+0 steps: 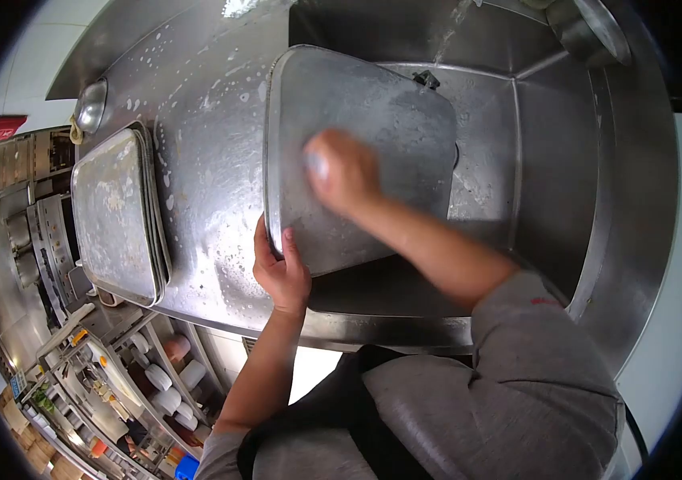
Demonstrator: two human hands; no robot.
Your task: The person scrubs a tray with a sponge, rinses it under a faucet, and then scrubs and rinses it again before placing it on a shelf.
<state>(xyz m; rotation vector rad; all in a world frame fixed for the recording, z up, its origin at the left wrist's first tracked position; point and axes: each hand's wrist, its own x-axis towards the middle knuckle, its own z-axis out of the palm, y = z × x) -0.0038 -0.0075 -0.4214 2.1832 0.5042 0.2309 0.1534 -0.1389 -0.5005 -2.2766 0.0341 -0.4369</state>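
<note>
Steel counter, wet and spotted with foam, is filling the middle of the frame, and a deep sink is sitting at the upper right. One large metal tray is lying over the sink's left edge, grey, dull and soapy, with rounded corners. The left hand is gripping its lower left rim, fingers curled over the edge. The right hand is pressing on the tray's middle; it is blurred, so I cannot tell what it is holding. A stack of trays is resting at the left.
</note>
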